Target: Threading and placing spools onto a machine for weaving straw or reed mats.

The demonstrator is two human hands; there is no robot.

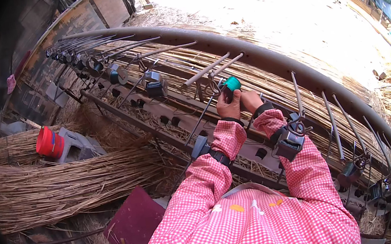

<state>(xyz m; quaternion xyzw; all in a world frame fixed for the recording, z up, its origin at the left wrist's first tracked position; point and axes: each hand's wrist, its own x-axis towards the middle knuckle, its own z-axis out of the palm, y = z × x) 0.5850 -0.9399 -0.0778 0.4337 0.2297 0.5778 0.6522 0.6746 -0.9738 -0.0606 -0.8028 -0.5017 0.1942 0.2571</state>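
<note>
Over the middle of a long metal frame, my left hand (229,106) is closed around a spool of green thread (232,84), thumb along its near side. My right hand (252,100) sits just to the right, almost against the left. Its fingers are curled and point away from me, so whatever they may pinch is hidden. Close to the spool, a bent wire hook (212,88) and two metal rods stick out from the frame's curved pipe (266,57). Each wrist has a strapped-on dark device, and both sleeves are pink checked cloth.
Several more spools (117,74) and boxy weights (155,84) line the frame, with rods jutting toward me. Reed stalks (298,76) lie under the pipe. At left are a reed bundle (65,183), a concrete block (77,145) and a red container (50,142); a maroon board (137,221) lies nearer.
</note>
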